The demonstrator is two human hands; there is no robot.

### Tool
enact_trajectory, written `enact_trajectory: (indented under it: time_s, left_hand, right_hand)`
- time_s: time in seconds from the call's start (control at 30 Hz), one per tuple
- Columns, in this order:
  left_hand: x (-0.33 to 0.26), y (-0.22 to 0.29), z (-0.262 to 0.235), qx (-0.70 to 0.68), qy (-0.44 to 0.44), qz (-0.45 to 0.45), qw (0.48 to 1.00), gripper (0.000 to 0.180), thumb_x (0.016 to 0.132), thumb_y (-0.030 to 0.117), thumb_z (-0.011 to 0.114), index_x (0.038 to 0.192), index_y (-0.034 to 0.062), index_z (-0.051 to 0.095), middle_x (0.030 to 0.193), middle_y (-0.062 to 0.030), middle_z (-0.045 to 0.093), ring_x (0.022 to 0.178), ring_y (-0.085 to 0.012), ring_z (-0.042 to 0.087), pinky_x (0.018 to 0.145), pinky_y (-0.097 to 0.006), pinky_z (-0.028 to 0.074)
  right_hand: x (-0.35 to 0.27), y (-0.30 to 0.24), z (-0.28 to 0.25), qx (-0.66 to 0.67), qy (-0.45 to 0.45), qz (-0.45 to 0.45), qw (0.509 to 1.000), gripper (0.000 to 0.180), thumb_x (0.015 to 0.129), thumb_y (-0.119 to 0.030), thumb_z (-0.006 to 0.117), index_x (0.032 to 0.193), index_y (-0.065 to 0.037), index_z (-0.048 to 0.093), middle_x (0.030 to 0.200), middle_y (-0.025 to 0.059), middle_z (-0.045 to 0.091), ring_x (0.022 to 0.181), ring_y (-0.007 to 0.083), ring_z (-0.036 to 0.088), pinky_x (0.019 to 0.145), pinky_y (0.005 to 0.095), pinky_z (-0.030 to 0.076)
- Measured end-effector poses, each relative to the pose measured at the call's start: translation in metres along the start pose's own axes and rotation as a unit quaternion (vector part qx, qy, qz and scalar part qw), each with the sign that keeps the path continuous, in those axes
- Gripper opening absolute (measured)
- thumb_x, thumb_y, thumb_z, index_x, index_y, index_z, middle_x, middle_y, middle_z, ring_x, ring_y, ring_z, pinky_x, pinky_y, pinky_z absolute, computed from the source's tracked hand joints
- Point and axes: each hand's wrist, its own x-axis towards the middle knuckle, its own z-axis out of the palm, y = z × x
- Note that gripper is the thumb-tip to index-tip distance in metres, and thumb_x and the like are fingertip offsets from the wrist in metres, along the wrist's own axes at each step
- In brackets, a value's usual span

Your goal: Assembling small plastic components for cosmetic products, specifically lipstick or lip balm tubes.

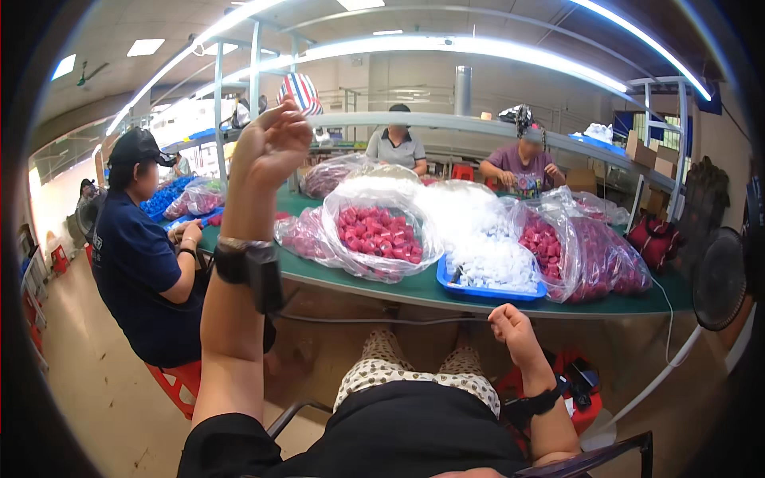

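Note:
My left hand [277, 143] is raised high at the left, its fingers curled. Right behind its fingertips shows a red, white and blue striped thing [301, 94]; whether they touch I cannot tell. My right hand [514, 333] is closed just off the table's near edge, thumb against the bent fingers. A grey cable [382, 320] runs under that edge to its fingertips; a grip on it cannot be made out. Beyond this hand lies a blue tray [510, 295] heaped with small white pieces [494, 269]. An open clear bag of red pieces [378, 235] stands farther left.
More bags of red pieces [606, 259] stand on the right of the green table [358, 288]. A co-worker in dark blue [135, 255] sits at the left; two others sit across. A black fan [719, 279] is at the right. Beside my right forearm is a red stool [586, 414].

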Motion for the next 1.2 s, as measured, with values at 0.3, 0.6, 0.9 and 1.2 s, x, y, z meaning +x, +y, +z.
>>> enact_trajectory:
  time_s: [0.3, 0.6, 0.9, 1.2]
  left_hand:
    - [-0.044, 0.000, 0.012, 0.054, -0.043, 0.045, 0.997, 0.020, 0.092, 0.001, 0.048, 0.110, -0.0019, 0.054, 0.087, -0.0068, 0.055, 0.074, -0.0144, 0.052, 0.068, -0.027, 0.044]
    - [-0.010, -0.018, -0.009, 0.058, 0.019, 0.029, 0.998, 0.019, 0.091, 0.001, 0.047, 0.108, -0.0018, 0.055, 0.087, -0.0070, 0.056, 0.072, -0.0138, 0.052, 0.064, -0.027, 0.044]
    - [0.002, 0.041, -0.103, 0.141, 0.099, 0.056, 0.984, 0.020, 0.087, -0.005, 0.048, 0.106, -0.0031, 0.054, 0.086, -0.0070, 0.055, 0.069, -0.0154, 0.052, 0.062, -0.028, 0.042]
    - [0.007, 0.018, -0.157, 0.117, 0.179, -0.076, 0.974, 0.018, 0.087, -0.010, 0.043, 0.104, -0.0072, 0.050, 0.086, -0.0092, 0.051, 0.068, -0.0162, 0.043, 0.065, -0.027, 0.039]
  right_hand:
    - [0.004, -0.024, -0.004, -0.031, 0.023, -0.057, 0.998, 0.021, 0.094, -0.024, 0.061, 0.086, -0.005, 0.057, 0.072, -0.0093, 0.044, 0.065, 0.0007, 0.036, 0.056, 0.0170, 0.031]
    - [0.007, 0.032, -0.033, -0.212, 0.031, -0.118, 0.970, 0.015, 0.084, -0.015, 0.070, 0.085, -0.004, 0.062, 0.072, 0.0000, 0.055, 0.063, 0.0084, 0.048, 0.059, 0.0225, 0.041]
    - [-0.037, 0.166, -0.101, -0.590, 0.026, 0.219, 0.777, 0.058, 0.095, -0.051, 0.036, 0.090, -0.005, 0.071, 0.095, 0.0231, 0.065, 0.094, 0.0413, 0.061, 0.085, 0.0473, 0.047]
    - [0.031, 0.167, -0.139, -0.333, 0.275, 0.277, 0.859, 0.060, 0.095, -0.048, 0.039, 0.076, 0.001, 0.067, 0.070, 0.0230, 0.064, 0.080, 0.0410, 0.064, 0.073, 0.0470, 0.049]
